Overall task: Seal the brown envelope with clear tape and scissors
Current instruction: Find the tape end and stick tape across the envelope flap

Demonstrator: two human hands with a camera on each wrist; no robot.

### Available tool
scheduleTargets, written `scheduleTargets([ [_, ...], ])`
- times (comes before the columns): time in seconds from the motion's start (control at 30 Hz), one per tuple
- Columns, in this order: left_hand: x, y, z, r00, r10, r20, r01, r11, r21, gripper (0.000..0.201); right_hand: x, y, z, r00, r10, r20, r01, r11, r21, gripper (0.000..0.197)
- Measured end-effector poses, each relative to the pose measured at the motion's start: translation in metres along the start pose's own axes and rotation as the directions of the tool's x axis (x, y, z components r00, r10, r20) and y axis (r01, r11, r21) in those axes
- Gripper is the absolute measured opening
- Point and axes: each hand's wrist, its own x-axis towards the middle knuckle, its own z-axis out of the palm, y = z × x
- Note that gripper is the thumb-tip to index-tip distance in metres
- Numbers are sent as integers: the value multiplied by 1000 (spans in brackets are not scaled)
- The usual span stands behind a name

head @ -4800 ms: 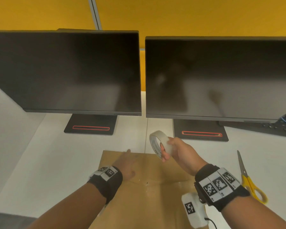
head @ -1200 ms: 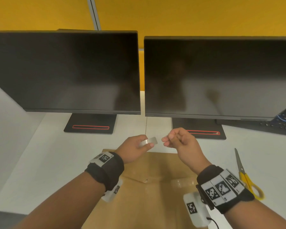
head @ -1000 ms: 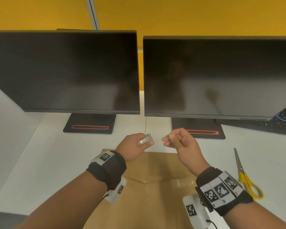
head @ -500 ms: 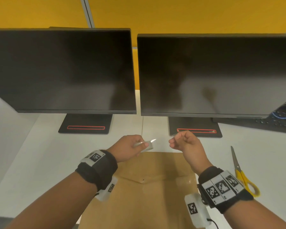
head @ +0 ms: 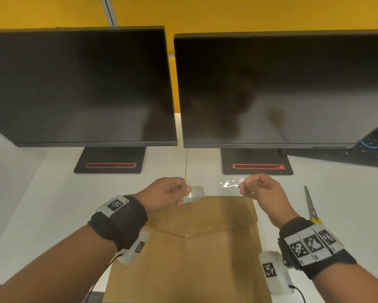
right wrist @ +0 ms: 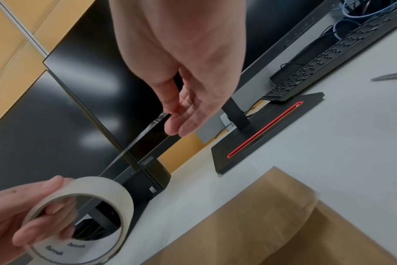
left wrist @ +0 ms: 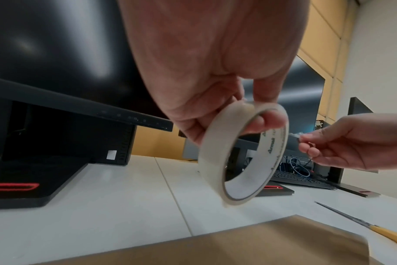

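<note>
The brown envelope lies flat on the white desk with its flap folded down. Above its far edge my left hand grips the roll of clear tape, a finger through its core. My right hand pinches the free end of the tape, and a clear strip stretches between the hands. In the right wrist view the strip runs from the roll up to my fingertips. Yellow-handled scissors lie on the desk to the right.
Two dark monitors stand on black bases just behind my hands. A black keyboard with blue cables sits at the far right. A white partition bounds the desk on the left.
My hands have drawn apart, the right one moving rightward, so a longer strip of tape now spans between them. Earlier the right hand alone held the roll while the left rested on the envelope.
</note>
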Motion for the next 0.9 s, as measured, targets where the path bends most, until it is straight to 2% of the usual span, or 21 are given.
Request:
scheduleTargets([
  [0.1, 3, 4, 2, 999, -1, -52, 6, 995, 100, 32, -5, 0, 2, 999, -43, -17, 42, 999, -20, 17],
  [0.2, 6, 8, 1, 990, -22, -140, 69, 938, 340, 33, -8, -2, -1, 996, -78, -40, 78, 997, 6, 21],
  [0.3, 6, 8, 2, 970, -41, -239, 137, 907, 399, 40, -11, -4, -2, 995, -100, -11, 100, 995, -5, 21],
  [0.4, 4, 6, 0, 963, -48, -265, 137, 934, 329, 54, -13, -2, -4, 995, -100, -15, 100, 995, -10, 19],
  [0.47, -3, 6, -5, 982, -68, -173, 90, 989, 118, 58, -13, 0, -9, 996, -88, -26, 87, 996, -26, 17],
  [0.5, -7, 7, -7, 992, -71, -109, 73, 997, 18, 53, -13, 1, -12, 996, -78, -37, 78, 997, -24, 16],
  [0.57, -13, 8, -9, 998, -56, -25, 56, 998, -15, 36, -13, 5, -18, 997, -65, -46, 64, 998, -15, 15],
  [0.67, -16, 6, -7, 996, -79, -46, 86, 979, 185, 25, -14, 10, -18, 998, -52, -29, 51, 998, -49, 16],
  [0.8, -18, 8, -6, 981, -151, -122, 191, 867, 459, 34, -17, 16, -15, 997, -60, -40, 58, 998, -40, 17],
  [0.9, -22, 7, -4, 954, -197, -226, 282, 844, 456, 41, -17, 20, -17, 998, -61, -32, 60, 998, -33, 16],
])
